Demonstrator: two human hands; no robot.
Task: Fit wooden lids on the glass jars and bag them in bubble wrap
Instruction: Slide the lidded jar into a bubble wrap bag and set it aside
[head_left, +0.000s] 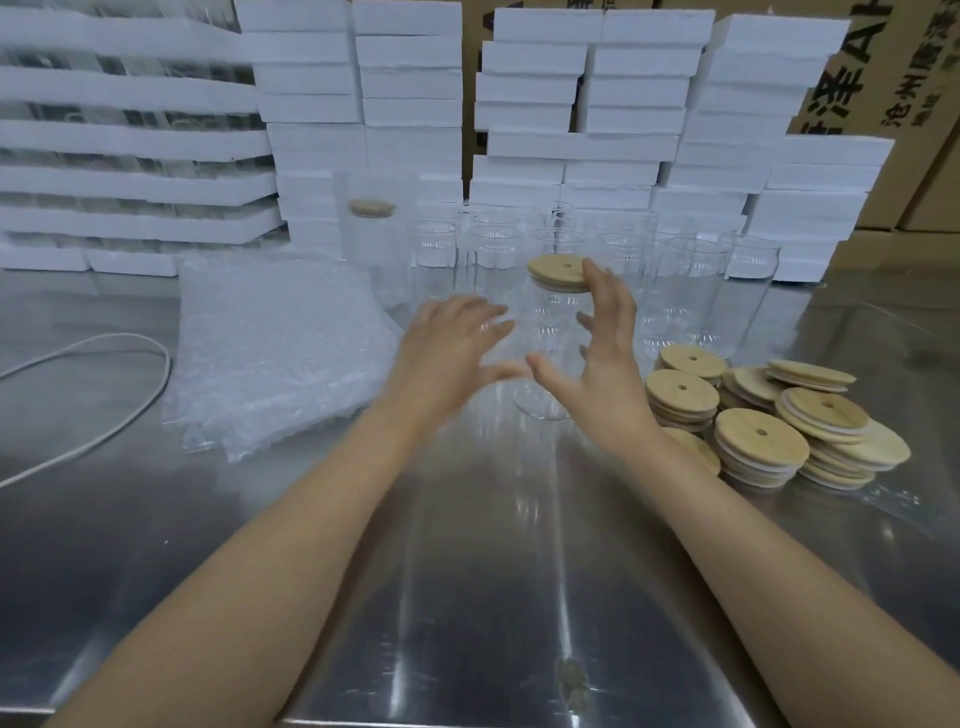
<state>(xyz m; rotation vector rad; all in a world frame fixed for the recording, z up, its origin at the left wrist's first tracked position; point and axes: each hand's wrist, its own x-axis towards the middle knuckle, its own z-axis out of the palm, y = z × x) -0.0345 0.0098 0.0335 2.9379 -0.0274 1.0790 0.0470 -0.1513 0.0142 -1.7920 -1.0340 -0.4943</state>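
A clear glass jar (546, 332) stands on the steel table (467, 571) with a round wooden lid (557, 272) on its mouth. My left hand (447, 353) is just left of the jar, blurred, fingers spread and holding nothing. On the jar's right, my right hand (597, 364) is splayed, with the thumb low in front of the glass and a fingertip at the lid's edge. A pile of bubble wrap bags (275, 343) lies to the left. Behind it stands a lidded jar in bubble wrap (371, 234).
Several lidless glass jars (685, 280) stand in rows behind the hands. Stacks of wooden lids (763, 431) lie at the right. White foam boxes (587, 145) and cardboard cartons (883, 78) wall off the back. A white cable (130, 400) curves across the left.
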